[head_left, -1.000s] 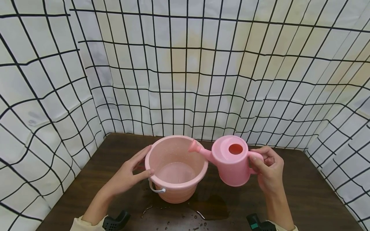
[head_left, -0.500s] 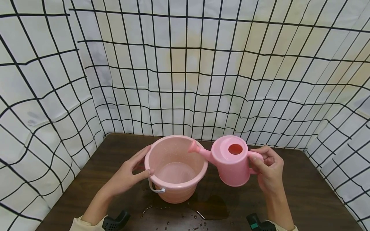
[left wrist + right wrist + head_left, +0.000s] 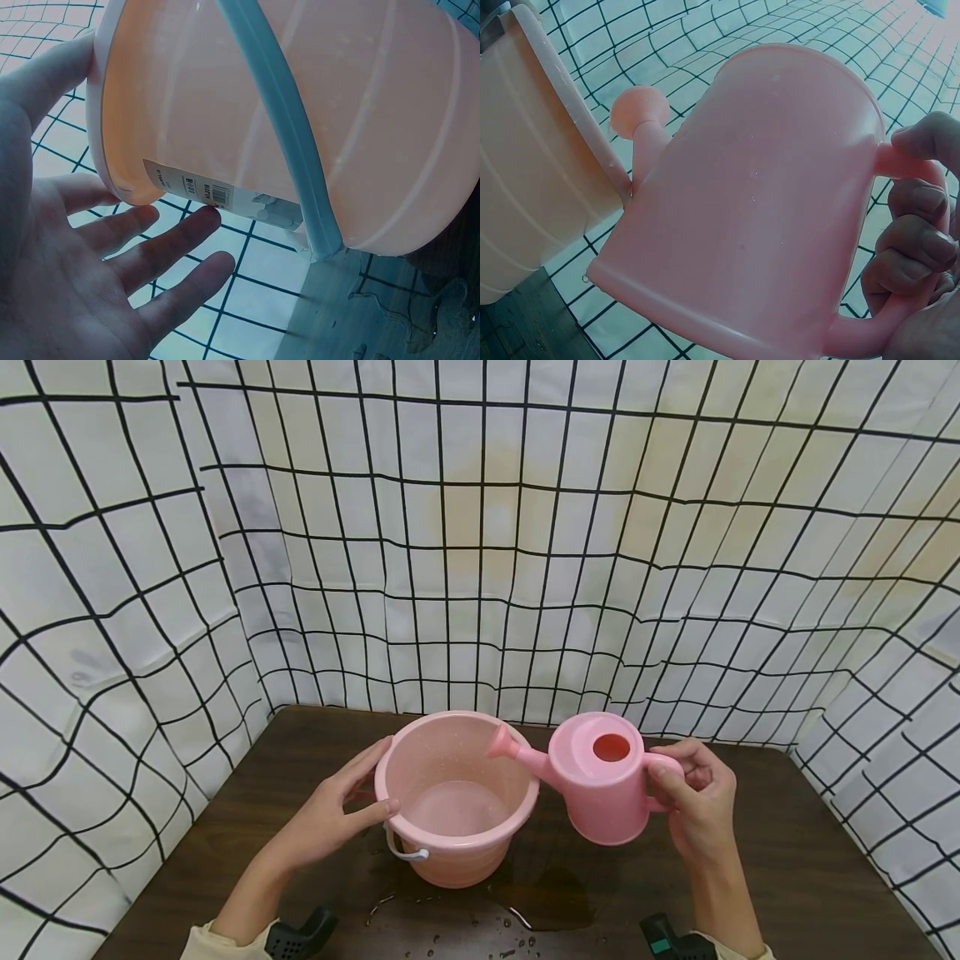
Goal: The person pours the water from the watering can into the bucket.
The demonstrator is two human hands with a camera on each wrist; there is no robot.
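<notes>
A pink bucket (image 3: 459, 860) stands on the dark wooden table, with a shallow layer of water in its bottom. My left hand (image 3: 330, 818) rests spread against its left side, thumb and forefinger touching the rim; in the left wrist view the other fingers (image 3: 172, 247) are extended beside the wall. My right hand (image 3: 701, 797) grips the handle (image 3: 911, 161) of a pink watering can (image 3: 600, 797), fingers curled through the loop. The can is held upright to the right of the bucket. Its spout (image 3: 506, 742) reaches over the bucket's right rim.
A puddle (image 3: 547, 902) and scattered drops lie on the table (image 3: 780, 860) in front of the bucket. The bucket's pale handle (image 3: 408, 853) hangs down at the left. White cloth walls with a black grid (image 3: 480, 568) enclose the back and sides.
</notes>
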